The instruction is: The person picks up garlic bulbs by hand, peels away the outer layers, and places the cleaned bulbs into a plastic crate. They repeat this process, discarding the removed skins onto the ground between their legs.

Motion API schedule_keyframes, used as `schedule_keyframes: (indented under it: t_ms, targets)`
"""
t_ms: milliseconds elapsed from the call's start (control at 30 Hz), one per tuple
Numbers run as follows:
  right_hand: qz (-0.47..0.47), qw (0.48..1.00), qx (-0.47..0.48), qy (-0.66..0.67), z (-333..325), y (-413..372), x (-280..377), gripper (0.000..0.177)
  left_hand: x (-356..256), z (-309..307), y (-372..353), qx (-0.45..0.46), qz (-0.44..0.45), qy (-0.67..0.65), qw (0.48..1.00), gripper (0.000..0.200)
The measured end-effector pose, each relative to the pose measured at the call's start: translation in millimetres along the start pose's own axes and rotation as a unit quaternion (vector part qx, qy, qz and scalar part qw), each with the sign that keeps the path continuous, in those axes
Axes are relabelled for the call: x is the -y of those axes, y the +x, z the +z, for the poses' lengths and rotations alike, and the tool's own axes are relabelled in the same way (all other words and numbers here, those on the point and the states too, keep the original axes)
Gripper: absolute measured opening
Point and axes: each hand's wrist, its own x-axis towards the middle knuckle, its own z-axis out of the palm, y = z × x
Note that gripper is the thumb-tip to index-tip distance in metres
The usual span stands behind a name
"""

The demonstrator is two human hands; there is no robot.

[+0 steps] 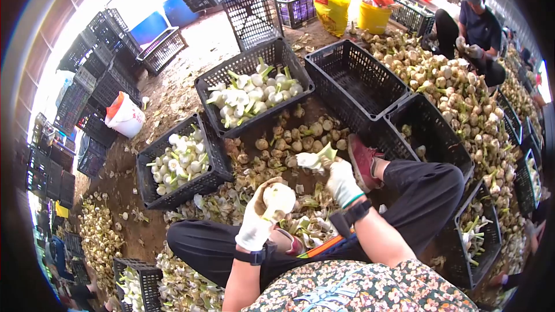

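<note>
Two gloved hands are seen above crossed legs. Four black crates are ranged in front. Two are filled with trimmed white bulbs, the left crate [143,176] and the upper crate [248,62]. Two are nearly bare, the far crate [355,81] and the near crate [430,133]. One white bucket [124,117] is set at the left, and one other person [477,29] is seated far right. Little open ground is left between crates and knees, as it is covered by a pile of untrimmed bulbs [289,138]. The shoe [361,159] is pressed close to the near crate's wall. One bulb [278,196] (round, pale, smooth) is clasped in the left hand [256,222], over the lap. A pale strip of leaf [315,159] is pinched by the right hand [344,184].
</note>
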Motion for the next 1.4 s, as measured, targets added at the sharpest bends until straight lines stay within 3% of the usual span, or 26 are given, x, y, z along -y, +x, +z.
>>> schedule_keyframes:
  t_ms: [33,67,100,133,200,267,333,400,500,567,633,667,700,733,800,833,900,967,1067,1133,1233,1300,1367,1400]
  targets:
    - [-0.003,0.983,0.066,-0.172,-28.9,19.3,1.2,0.029,0.3,-2.7,-2.8,-0.004,-0.007,0.007,1.000,0.074]
    - [-0.007,0.930,0.134,-0.342,-44.1,32.0,5.1,0.033,1.5,-5.5,-3.4,-0.010,-0.010,0.013,1.000,0.076]
    - [-0.202,0.729,0.102,-0.646,-13.0,-24.6,28.3,0.037,5.1,-8.2,-1.7,-0.041,-0.002,0.036,0.999,0.077]
    - [-0.181,0.694,0.095,-0.690,11.8,-53.3,42.7,0.043,9.6,-10.8,0.0,-0.071,0.002,0.058,0.996,0.079]
    - [-0.243,0.761,0.208,-0.564,40.1,-77.3,44.7,0.039,12.2,-11.2,5.9,-0.084,0.020,0.126,0.988,0.080]
    - [-0.228,0.736,0.299,-0.562,66.6,-108.0,56.6,0.035,14.9,-7.0,9.0,-0.100,0.060,0.283,0.952,0.080]
    - [-0.344,0.624,0.322,-0.624,79.4,-121.5,55.2,0.026,15.3,-3.6,9.5,-0.102,0.061,0.306,0.945,0.079]
    - [-0.355,0.591,0.312,-0.654,77.7,-119.8,50.5,0.021,16.3,-1.5,8.6,-0.112,0.067,0.350,0.927,0.077]
    - [-0.359,0.566,0.291,-0.683,80.0,-119.0,46.9,0.019,22.4,-9.1,6.6,-0.106,0.066,0.383,0.915,0.075]
    - [-0.361,0.581,0.274,-0.677,83.1,-117.7,43.0,0.020,20.1,-7.6,5.7,-0.097,0.061,0.398,0.910,0.075]
    - [-0.362,0.597,0.256,-0.669,83.1,-114.8,39.7,0.020,9.6,0.4,3.8,-0.097,0.073,0.311,0.943,0.072]
    - [-0.293,0.673,0.233,-0.638,83.7,-111.3,39.7,0.021,15.1,-3.6,5.6,-0.096,0.074,0.311,0.943,0.072]
    - [-0.221,0.740,0.210,-0.600,85.7,-108.4,40.2,0.023,21.2,-6.0,10.3,-0.145,0.115,0.226,0.956,0.071]
    - [-0.222,0.739,0.213,-0.600,87.3,-109.5,38.3,0.023,25.9,-8.0,13.0,-0.193,0.155,0.140,0.959,0.069]
    - [-0.191,0.781,0.210,-0.557,85.6,-118.7,28.1,0.022,36.3,-12.0,15.8,-0.237,0.117,0.104,0.959,0.050]
    - [-0.247,0.767,0.205,-0.555,84.2,-121.7,20.0,0.019,43.2,-13.0,19.1,-0.264,0.130,0.077,0.953,0.042]
    - [-0.269,0.745,0.192,-0.579,77.7,-114.5,9.4,0.017,50.2,-16.8,23.1,-0.291,0.141,0.048,0.945,0.034]
    - [-0.284,0.732,0.185,-0.591,70.8,-104.8,5.3,0.016,51.6,-22.5,24.9,-0.322,0.154,0.138,0.924,0.024]
    - [-0.336,0.709,0.110,-0.609,60.3,-82.4,7.4,0.013,59.0,-39.4,24.0,-0.266,0.218,0.245,0.906,0.021]
    - [-0.332,0.702,0.087,-0.624,47.2,-59.3,6.5,0.017,60.2,-47.6,24.5,-0.254,0.200,0.240,0.915,0.018]
    - [-0.341,0.682,0.025,-0.647,16.6,-27.4,5.1,0.019,51.6,-44.9,24.5,-0.216,0.125,-0.085,0.965,0.020]
    - [-0.346,0.666,0.006,-0.661,-6.3,-14.4,0.9,0.019,42.5,-36.4,29.5,-0.190,0.133,-0.205,0.951,0.023]
    - [-0.081,0.557,0.163,-0.810,-30.7,-4.0,-0.9,0.023,46.5,-46.1,37.5,-0.166,0.122,-0.280,0.937,0.024]
    - [-0.022,0.477,0.231,-0.847,-56.6,8.8,-18.3,0.025,52.5,-63.8,41.9,-0.153,0.118,-0.291,0.937,0.025]
